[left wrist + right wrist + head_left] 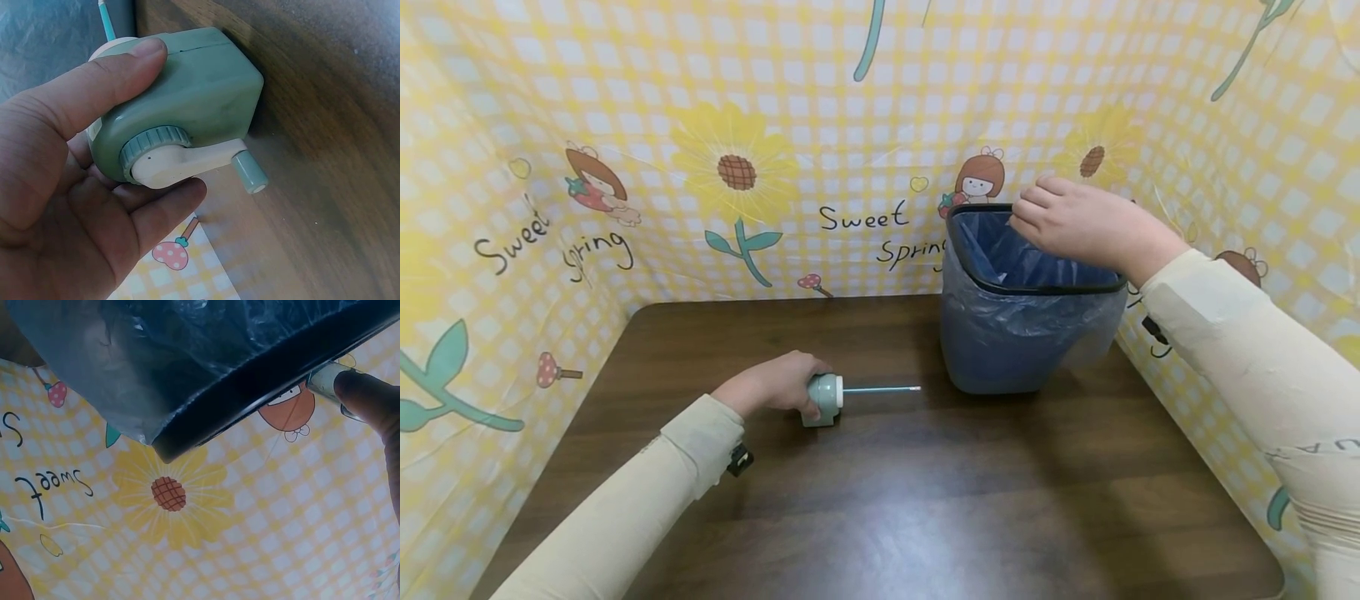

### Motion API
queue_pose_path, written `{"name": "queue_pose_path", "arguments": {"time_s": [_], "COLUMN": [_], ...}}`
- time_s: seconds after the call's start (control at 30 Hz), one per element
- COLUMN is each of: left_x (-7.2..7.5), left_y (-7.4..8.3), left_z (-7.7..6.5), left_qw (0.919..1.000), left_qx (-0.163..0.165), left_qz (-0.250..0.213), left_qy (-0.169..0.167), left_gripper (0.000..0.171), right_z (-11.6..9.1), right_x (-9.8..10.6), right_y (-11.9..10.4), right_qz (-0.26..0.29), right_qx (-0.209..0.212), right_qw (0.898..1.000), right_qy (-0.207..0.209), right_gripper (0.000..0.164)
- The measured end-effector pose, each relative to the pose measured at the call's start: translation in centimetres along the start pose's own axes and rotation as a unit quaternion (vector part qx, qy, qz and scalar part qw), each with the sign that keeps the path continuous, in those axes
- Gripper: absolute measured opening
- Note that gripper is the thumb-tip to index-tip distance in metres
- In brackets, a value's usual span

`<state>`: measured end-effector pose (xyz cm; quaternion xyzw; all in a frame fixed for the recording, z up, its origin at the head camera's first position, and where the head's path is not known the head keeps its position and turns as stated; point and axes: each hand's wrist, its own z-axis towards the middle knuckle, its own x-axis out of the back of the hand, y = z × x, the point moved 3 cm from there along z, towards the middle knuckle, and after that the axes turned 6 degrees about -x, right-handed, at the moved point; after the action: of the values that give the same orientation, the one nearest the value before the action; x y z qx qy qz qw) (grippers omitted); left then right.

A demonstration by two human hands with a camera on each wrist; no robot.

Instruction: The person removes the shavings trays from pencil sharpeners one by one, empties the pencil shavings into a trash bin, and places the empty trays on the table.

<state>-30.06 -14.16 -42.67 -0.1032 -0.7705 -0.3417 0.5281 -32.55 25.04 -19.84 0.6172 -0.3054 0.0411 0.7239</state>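
My left hand (pixel 782 382) grips a green crank pencil sharpener (pixel 194 87) at the table, thumb over its top and fingers beneath. Its white crank arm (pixel 194 161) ends in a green knob (pixel 250 172). Out of the white front sticks a blue pencil (pixel 880 389), pointing right towards the bin in the head view. Over the mouth of a lined waste bin (pixel 992 350) is my right hand (pixel 1063 217), knuckles up. In the right wrist view its thumb (pixel 369 397) pinches a small pale, box-like piece (pixel 325 381) beside the black rim; I cannot tell what it is.
The bin's black rim (pixel 1037 291) holds a thin bluish bag (pixel 1078 321) folded over the outside. It stands on the right of the dark wooden table (pixel 880 492). Yellow checked cloth (pixel 850 142) with printed flowers encloses the back and sides.
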Motion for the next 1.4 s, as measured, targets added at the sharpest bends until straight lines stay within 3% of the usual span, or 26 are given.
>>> {"name": "queue_pose_path", "arguments": {"time_s": [0.27,0.53,0.8,0.9,1.1,1.4], "left_x": [0.0,-0.1,0.0,-0.1,0.0,-0.1], "left_y": [0.0,0.0,0.1,0.2,0.3,0.1], "left_z": [-0.1,-0.3,-0.3,-0.3,-0.4,-0.3], "left_qw": [1.0,1.0,1.0,0.9999,1.0,1.0], "left_qx": [0.002,0.007,0.004,0.01,0.007,0.003], "left_qz": [-0.003,0.0,-0.004,-0.008,-0.004,0.0], "left_qy": [-0.001,-0.001,-0.002,-0.004,0.003,0.004], "left_gripper": [0.066,0.066,0.066,0.066,0.065,0.065], "right_z": [-0.4,-0.3,-0.6,-0.8,-1.1,-1.7], "right_x": [0.1,-0.1,-0.1,0.0,0.1,0.0], "right_y": [-0.2,-0.7,-0.9,-1.0,-1.0,-1.2], "right_qz": [0.018,0.031,0.08,0.095,0.114,0.166], "right_qx": [-0.014,-0.034,-0.071,-0.086,-0.114,-0.167], "right_qw": [1.0,0.998,0.994,0.991,0.987,0.972], "right_qy": [0.006,0.031,0.036,0.032,0.001,0.021], "right_gripper": [0.035,0.029,0.027,0.034,0.062,0.064]}}
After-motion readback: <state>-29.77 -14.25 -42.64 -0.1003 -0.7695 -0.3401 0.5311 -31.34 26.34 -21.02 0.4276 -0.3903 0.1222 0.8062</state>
